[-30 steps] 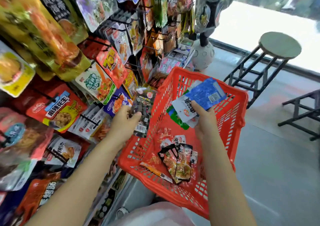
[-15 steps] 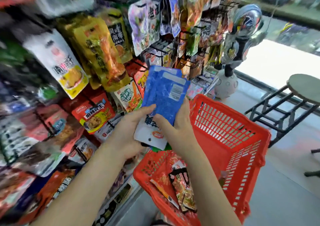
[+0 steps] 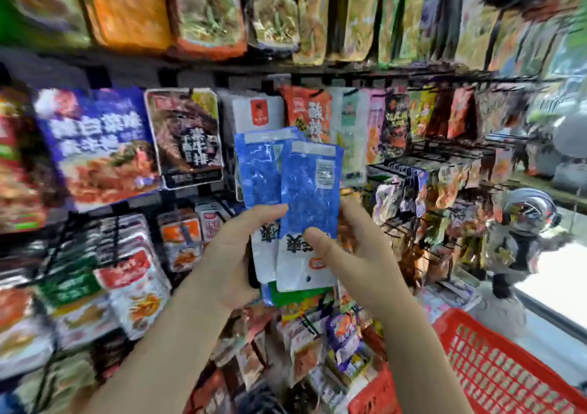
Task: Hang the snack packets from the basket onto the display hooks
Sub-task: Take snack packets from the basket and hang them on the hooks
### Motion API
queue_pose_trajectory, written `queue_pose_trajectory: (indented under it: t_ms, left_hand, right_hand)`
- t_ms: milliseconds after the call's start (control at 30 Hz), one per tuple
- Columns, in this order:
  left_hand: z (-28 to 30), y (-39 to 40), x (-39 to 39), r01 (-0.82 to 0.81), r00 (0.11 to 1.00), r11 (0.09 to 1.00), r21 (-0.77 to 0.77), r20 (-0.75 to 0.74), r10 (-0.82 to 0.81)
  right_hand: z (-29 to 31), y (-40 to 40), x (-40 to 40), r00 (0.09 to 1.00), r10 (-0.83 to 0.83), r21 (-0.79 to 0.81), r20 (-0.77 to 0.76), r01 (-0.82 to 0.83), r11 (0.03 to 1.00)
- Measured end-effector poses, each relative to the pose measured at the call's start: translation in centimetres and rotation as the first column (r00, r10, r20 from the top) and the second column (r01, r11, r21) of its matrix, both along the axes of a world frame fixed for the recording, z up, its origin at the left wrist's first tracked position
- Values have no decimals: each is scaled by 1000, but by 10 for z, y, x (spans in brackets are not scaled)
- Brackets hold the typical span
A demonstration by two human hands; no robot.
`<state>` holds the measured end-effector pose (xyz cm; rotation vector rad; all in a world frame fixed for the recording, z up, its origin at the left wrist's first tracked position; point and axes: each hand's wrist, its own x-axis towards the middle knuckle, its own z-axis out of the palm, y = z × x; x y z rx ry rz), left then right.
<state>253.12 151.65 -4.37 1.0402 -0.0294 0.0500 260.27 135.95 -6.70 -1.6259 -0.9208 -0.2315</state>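
Note:
Two blue-and-white snack packets are held up in front of the display rack, upside down with the hang holes at the bottom. My left hand grips the left packet. The right packet, overlapping it in front, is pinched by my right hand. A green packet peeks out beneath them. The red basket sits low at the right corner; its contents are out of view.
Rows of hanging snack packets fill the rack from left to top. Black wire hooks with small packets jut out at the right. A silver figure-like object stands by the bright floor at far right.
The view has swung up from the basket to the upper rack. Both hands have risen with the blue packets, which are now fanned apart, one in each hand.

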Motion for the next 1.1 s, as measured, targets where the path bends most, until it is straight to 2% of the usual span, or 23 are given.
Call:
queue_pose_trajectory:
  t_ms: [100,167,233,300,433,567,700,800,900,1000,1100]
  left_hand:
    - [12,40,-37,-67,995,995,68,-67,71]
    - [15,61,-57,-185,983,967,178,25,184]
    - [21,77,-80,-350,936,895,278,140,322]
    - [29,88,-103,-409,911,858,311,199,362]
    - [38,119,-134,-462,887,798,386,206,414]
    - [32,146,-163,-511,859,793,331,155,488]
    - [34,152,-184,-554,830,786,275,248,499]
    - [37,159,-191,-553,833,774,308,238,500]
    - [33,170,-194,-581,814,767,274,209,542]
    - [34,179,-195,-624,781,738,257,207,589]
    - [38,176,-196,-602,796,772,205,224,562]
  right_hand:
    - [20,38,-31,994,100,51,-54,-97,994]
    - [29,62,-51,979,178,117,-103,-166,979]
    - [33,86,-70,961,227,192,-160,-196,962]
    - [36,109,-91,959,232,229,-165,-192,954]
    - [39,140,-121,968,183,293,-170,-128,948]
    - [41,158,-138,940,173,362,-295,-57,930]
    - [38,175,-155,884,292,270,-365,-200,942]
    - [41,180,-166,893,286,238,-347,-211,948]
    - [45,179,-166,913,250,214,-324,-187,959]
    - [48,180,-163,902,281,185,-327,-231,955]
    - [51,187,-164,915,286,134,-285,-257,957]
